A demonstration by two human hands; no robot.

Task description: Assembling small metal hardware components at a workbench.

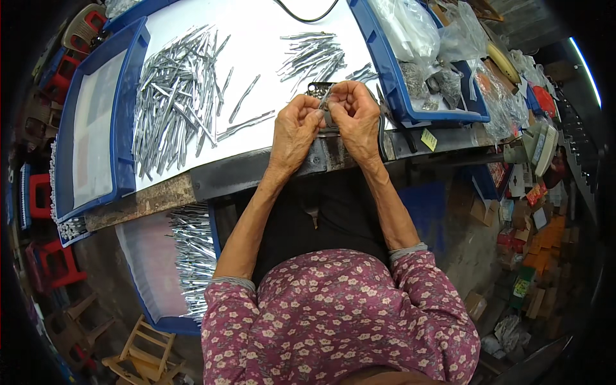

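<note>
Both my hands meet at the table's front edge, fingertips almost touching. My left hand (298, 126) is closed in a pinch, and my right hand (357, 119) pinches just beside it. Between the fingertips is a small, thin silver metal piece (326, 96); its exact form is mostly hidden by the fingers. Right behind and under them sits a dark metal fixture (314, 87) with holes, fixed by the edge. A big heap of slim silver metal strips (176, 96) lies to the left on the white tabletop (247, 48). Beyond my hands lies a smaller pile of similar strips (314, 54).
A blue tray (131, 115) stands at the left, and another blue tray (443, 117) with bagged small parts at the right. Below the table, a blue-rimmed tray (144, 256) holds several shiny strips. Stools (61, 263) stand at the left; boxes (484, 208) are at the right.
</note>
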